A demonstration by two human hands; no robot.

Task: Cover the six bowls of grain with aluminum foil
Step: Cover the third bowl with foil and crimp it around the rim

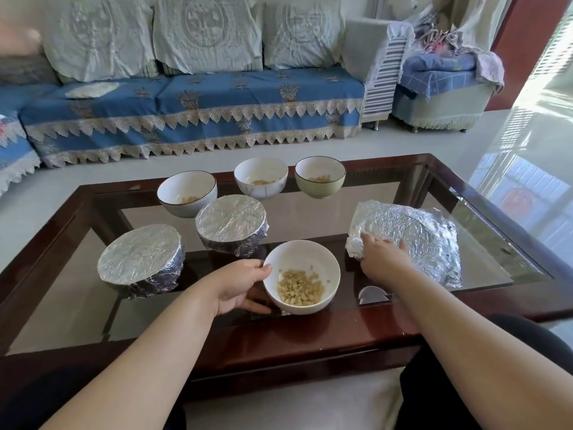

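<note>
A white bowl (305, 262) with pale grain stands uncovered at the table's near middle. My left hand (240, 285) grips its left rim, thumb over the edge. My right hand (383, 259) lies with fingers spread on a stack of crinkled foil sheets (415, 231) to the right. Two bowls stand wrapped in foil: one at the left (141, 259), one in the middle (231, 223). Three open bowls hold a little grain at the back: a white one (187, 190), a white one (261, 175) and a pale green one (320, 176).
The bowls stand on a glass-topped coffee table with a dark wooden frame (310, 333). A sofa with a blue cover (192, 113) runs behind it, and an armchair (440, 88) stands at the back right. Shiny white floor lies around the table.
</note>
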